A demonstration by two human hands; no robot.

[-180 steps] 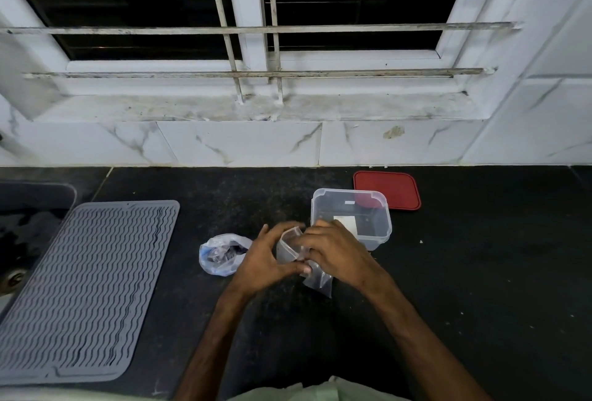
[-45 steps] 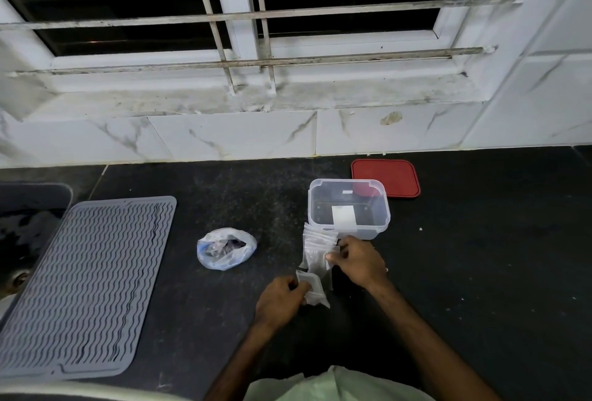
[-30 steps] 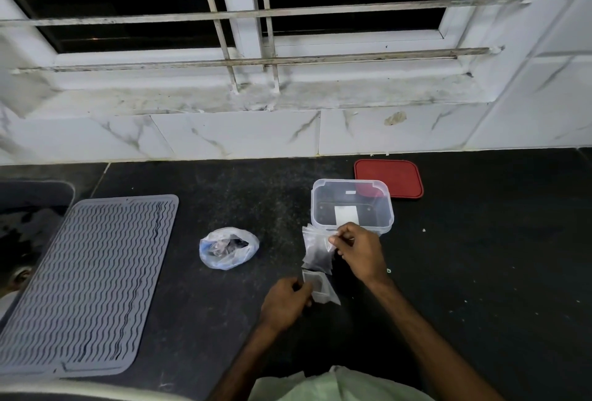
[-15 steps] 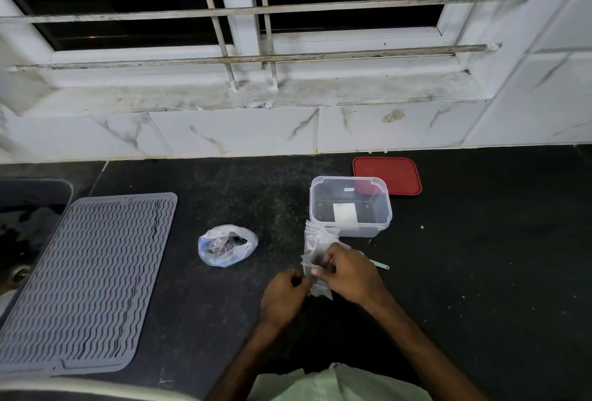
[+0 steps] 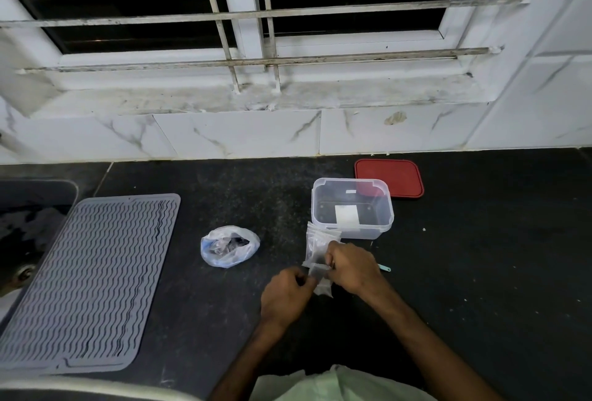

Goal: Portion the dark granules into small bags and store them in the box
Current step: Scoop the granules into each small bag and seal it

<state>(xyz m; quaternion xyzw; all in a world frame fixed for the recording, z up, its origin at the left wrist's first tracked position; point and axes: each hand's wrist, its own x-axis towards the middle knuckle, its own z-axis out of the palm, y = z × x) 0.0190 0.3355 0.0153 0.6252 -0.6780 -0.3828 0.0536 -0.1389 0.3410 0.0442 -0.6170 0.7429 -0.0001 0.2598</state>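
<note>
On the black counter, my left hand [image 5: 286, 291] and my right hand [image 5: 349, 267] both pinch one small clear bag [image 5: 318, 272] between them, low over the counter. More small clear bags [image 5: 320, 238] lie in a loose stack just behind it. An open clear plastic box [image 5: 352, 206] stands beyond the stack with a white label showing inside. Left of my hands lies a crumpled plastic bag of dark granules [image 5: 229, 245].
The box's red lid [image 5: 389, 178] lies flat behind the box by the tiled wall. A thin teal stick [image 5: 383, 268] lies just right of my right hand. A grey ribbed mat [image 5: 86, 282] covers the counter's left side, with a sink [image 5: 28, 218] beyond it.
My right hand left the stack of bags and came down to the small bag in my left hand. Now both hands pinch it.
</note>
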